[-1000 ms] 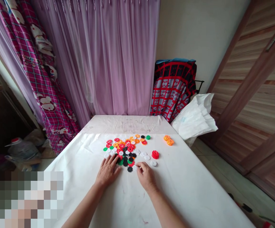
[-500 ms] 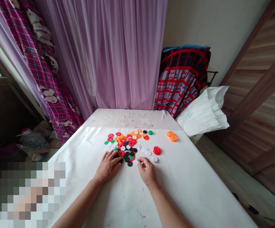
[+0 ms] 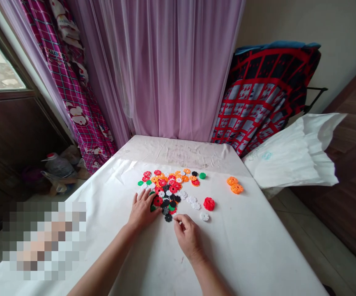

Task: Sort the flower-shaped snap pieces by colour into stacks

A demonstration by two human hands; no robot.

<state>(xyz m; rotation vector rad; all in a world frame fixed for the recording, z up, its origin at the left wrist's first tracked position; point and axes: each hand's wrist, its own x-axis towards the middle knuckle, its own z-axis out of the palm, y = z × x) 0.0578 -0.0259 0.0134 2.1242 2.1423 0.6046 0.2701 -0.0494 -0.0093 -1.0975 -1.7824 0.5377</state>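
Note:
A loose pile of flower-shaped plastic discs in red, orange, white, black and green lies on the white-covered table (image 3: 242,242). My left hand (image 3: 142,207) rests with fingers spread on the pile's near left edge, beside a red disc (image 3: 158,201). At the near right edge my right hand (image 3: 188,234) is closed in a pinch, thumb against forefinger. A sliver of white shows by its fingertips; what they hold is hidden. Closest to these fingertips is a black disc (image 3: 168,218). To the right stand a red stack (image 3: 209,204) and a small white stack (image 3: 204,217).
Orange stacks (image 3: 236,188) sit farther right, and a green disc (image 3: 202,176) lies behind the pile. A white sack (image 3: 295,152) leans by the table's right edge. Purple curtains (image 3: 165,70) hang behind the table. A pixelated patch covers the lower left.
The view has shifted, so the table and stacks sit differently in it. My right hand has drawn slightly back from the pile, still pinched. My left hand stays on the discs.

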